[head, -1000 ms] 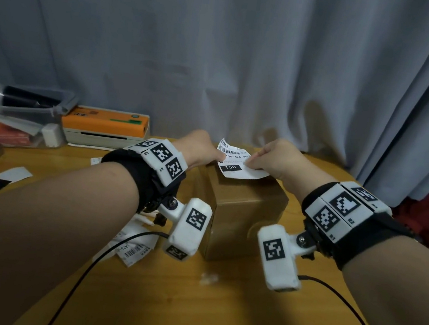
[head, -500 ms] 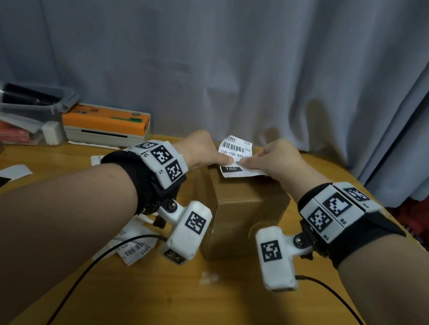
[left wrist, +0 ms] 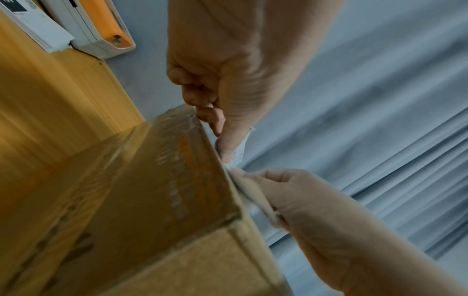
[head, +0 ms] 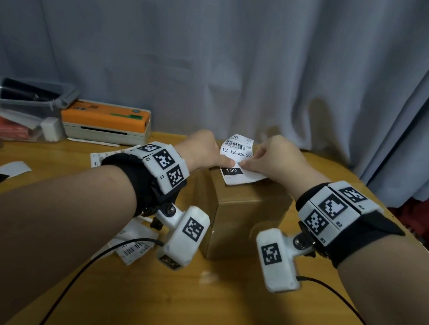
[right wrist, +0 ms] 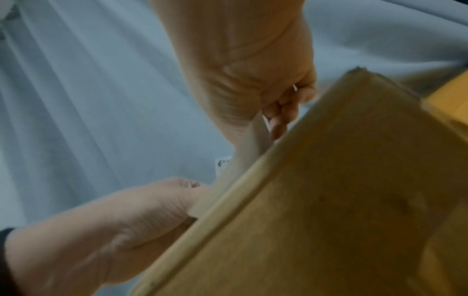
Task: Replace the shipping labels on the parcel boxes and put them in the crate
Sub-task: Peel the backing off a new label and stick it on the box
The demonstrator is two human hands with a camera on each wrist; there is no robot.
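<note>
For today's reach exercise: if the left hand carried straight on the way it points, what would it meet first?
Probably the right hand: the left hand points across the label towards it. Depth is unclear.

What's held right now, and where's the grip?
The label, on top of the box. Left hand pinches its left edge, right hand its right edge, both about mid-height. Neither grips the box.

My head view looks forward and down across the bench [head: 188, 309] toward the curtain [head: 222, 54]. Each wrist view sits close beneath its hand, looking up along the box [left wrist: 152, 200]; all three share the box's top edge.
</note>
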